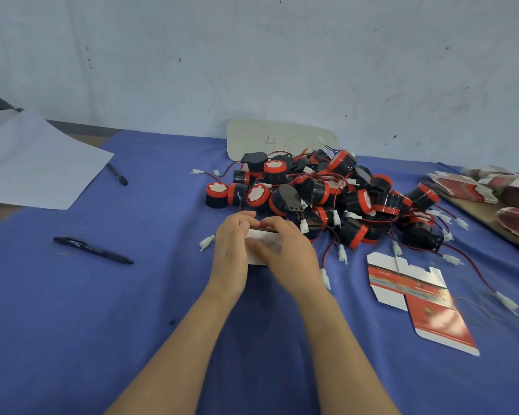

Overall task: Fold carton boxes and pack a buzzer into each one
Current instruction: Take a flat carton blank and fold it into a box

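Both hands meet at the middle of the blue cloth (132, 310), clamped on one small carton box (256, 235) whose white face points at the camera. The left hand (231, 244) grips the box's left end, its fingers curled together over the top edge. The right hand (285, 247) covers the right end, with its fingers bent over the top and its thumb lying across the white face. Whether a buzzer is inside the box cannot be told.

Just behind the hands lies a heap of black-and-red buzzers (327, 193), their red and black wires and white plugs trailing over the cloth. An unfolded flat carton (417, 298), red and white, lies to the right of the hands, apart from them. Stacks of flat cartons (492, 187) sit at the far right edge.

Two black pens (93, 250) (117, 174) and a white paper sheet (33, 166) lie to the left.
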Action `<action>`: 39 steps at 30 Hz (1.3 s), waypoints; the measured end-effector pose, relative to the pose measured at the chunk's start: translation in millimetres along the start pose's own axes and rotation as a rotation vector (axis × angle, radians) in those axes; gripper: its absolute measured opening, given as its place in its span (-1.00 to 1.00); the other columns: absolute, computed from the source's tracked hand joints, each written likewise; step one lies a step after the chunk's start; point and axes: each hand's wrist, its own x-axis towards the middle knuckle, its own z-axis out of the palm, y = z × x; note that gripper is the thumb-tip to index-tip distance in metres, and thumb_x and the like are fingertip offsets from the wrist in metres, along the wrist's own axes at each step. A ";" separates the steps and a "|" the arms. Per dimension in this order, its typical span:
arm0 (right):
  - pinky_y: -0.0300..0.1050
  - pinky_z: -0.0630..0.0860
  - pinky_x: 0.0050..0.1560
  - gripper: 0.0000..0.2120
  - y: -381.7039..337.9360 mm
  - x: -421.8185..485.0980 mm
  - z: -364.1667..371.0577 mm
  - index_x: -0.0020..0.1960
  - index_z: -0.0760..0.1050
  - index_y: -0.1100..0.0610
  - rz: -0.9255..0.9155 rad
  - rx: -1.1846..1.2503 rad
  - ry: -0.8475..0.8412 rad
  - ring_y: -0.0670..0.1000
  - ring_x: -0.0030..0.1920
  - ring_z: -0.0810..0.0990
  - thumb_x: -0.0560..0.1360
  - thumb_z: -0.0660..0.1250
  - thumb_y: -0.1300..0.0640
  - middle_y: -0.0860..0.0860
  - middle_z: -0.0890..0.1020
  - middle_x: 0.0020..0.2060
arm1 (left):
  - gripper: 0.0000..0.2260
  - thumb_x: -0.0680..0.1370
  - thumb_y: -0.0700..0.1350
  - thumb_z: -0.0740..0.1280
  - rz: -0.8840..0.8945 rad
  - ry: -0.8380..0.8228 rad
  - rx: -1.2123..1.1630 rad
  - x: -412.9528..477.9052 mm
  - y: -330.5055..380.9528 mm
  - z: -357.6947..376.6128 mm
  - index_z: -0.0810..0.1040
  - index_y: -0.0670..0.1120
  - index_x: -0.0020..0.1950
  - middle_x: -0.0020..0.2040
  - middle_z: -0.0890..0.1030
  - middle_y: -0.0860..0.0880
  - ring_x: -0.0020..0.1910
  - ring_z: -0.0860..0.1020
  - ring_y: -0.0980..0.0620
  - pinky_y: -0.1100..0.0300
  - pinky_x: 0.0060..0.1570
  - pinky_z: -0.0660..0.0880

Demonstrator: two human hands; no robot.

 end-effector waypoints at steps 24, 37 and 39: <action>-0.27 0.39 0.11 -0.46 -9.1 -1.4 -12.2 0.40 0.33 0.09 -0.063 -0.019 -0.032 -0.09 0.13 0.41 0.48 0.40 0.04 -0.08 0.33 0.19 | -0.65 0.57 0.11 0.28 -0.344 -0.027 0.099 14.0 -2.8 -19.1 0.46 0.00 0.31 0.22 0.56 -0.01 0.22 0.52 0.01 -0.01 0.28 0.45; -0.09 0.43 -0.23 -0.76 -22.3 -4.8 -14.4 0.11 0.52 0.13 -0.064 -0.425 -0.433 0.10 -0.16 0.52 0.46 0.25 0.23 0.10 0.63 -0.07 | -0.34 0.47 -0.23 0.42 -0.071 -0.377 0.341 12.6 0.4 -33.6 0.21 0.16 0.45 0.19 0.52 0.21 0.02 0.55 0.36 0.50 -0.15 0.47; -0.09 0.41 -0.27 -0.91 -22.8 -4.6 -8.3 -0.06 0.52 0.18 -0.034 -0.502 -0.480 0.10 -0.23 0.49 0.47 0.26 0.20 0.14 0.64 -0.12 | -0.41 0.48 -0.23 0.38 -0.075 -0.370 0.369 10.3 -1.0 -31.9 0.24 0.16 0.39 0.16 0.52 0.15 -0.09 0.53 0.44 0.53 -0.26 0.44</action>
